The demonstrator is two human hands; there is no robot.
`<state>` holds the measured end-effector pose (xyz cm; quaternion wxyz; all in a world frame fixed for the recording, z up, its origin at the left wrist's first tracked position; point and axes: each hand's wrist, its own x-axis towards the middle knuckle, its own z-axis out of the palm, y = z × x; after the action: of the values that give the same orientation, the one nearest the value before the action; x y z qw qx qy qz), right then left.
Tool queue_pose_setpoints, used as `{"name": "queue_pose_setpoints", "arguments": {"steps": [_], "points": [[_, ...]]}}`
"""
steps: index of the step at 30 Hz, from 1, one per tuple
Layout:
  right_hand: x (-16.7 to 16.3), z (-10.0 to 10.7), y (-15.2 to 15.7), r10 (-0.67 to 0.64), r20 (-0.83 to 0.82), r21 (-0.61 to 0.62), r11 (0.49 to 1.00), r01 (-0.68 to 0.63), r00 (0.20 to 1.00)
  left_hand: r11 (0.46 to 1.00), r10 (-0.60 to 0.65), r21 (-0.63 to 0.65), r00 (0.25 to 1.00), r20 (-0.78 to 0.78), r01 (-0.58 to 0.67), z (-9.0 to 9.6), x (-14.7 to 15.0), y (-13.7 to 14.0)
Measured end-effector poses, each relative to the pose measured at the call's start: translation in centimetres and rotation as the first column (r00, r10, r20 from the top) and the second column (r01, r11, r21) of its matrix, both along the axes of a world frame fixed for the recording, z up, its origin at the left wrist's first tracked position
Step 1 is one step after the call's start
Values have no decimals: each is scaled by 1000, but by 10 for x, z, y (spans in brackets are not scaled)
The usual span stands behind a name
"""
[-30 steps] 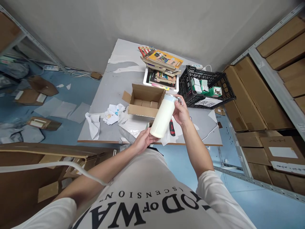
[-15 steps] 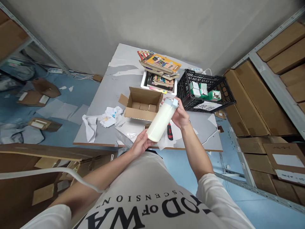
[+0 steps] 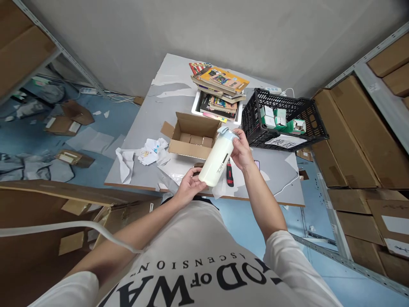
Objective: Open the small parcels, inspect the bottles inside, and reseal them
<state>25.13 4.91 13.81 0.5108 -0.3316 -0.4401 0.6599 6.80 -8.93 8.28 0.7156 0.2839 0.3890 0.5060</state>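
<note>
A cream-coloured drink bottle with a pale blue lid is tilted above the table's front part, dark lettering on its side. My right hand grips it by the lid end. At the lower end, my left hand supports the base with thumb and fingers. Behind the bottle, an open cardboard box holds small brown boxes. A red and black utility knife lies on white paper just right of the bottle.
Books are piled on a white tray at the back. A black crate with green-white boxes stands right of it. Crumpled paper lies left. Shelves of cartons flank the table on the right; an open carton stands lower left.
The bottle has been turned about its length, so dark lettering now shows on its side. Both hands still hold it. The view has shifted slightly, bringing the surroundings a little to the right.
</note>
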Motion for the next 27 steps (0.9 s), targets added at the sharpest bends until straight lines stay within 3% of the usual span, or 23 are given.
{"name": "queue_pose_setpoints", "arguments": {"steps": [6, 9, 13, 16, 21, 23, 27], "points": [[2, 0, -4, 144, -96, -5, 989, -145, 985, 994, 21, -105, 992, 126, -7, -3, 1, -6], [3, -2, -6, 128, -49, -32, 991, -129, 991, 991, 4, -133, 990, 138, 15, -5, 0, -6], [4, -2, -11, 10, 28, 16, 1000, -11, 1000, 991, 1, -135, 997, 71, 9, -15, -11, 0], [11, 2, -18, -142, 60, 94, 986, 136, 988, 999, 3, -51, 994, -113, -9, -27, -32, 2], [29, 6, -41, -428, 113, 289, 878, 382, 897, 994, 95, 90, 839, -536, -55, -47, -64, 8], [30, 3, -54, -471, 182, 355, 850, 388, 863, 991, 79, 133, 813, -577, -2, -54, -64, 16], [19, -6, -81, -490, 414, 474, 836, 277, 767, 970, 47, 228, 845, -533, 90, -60, -54, 33]]}}
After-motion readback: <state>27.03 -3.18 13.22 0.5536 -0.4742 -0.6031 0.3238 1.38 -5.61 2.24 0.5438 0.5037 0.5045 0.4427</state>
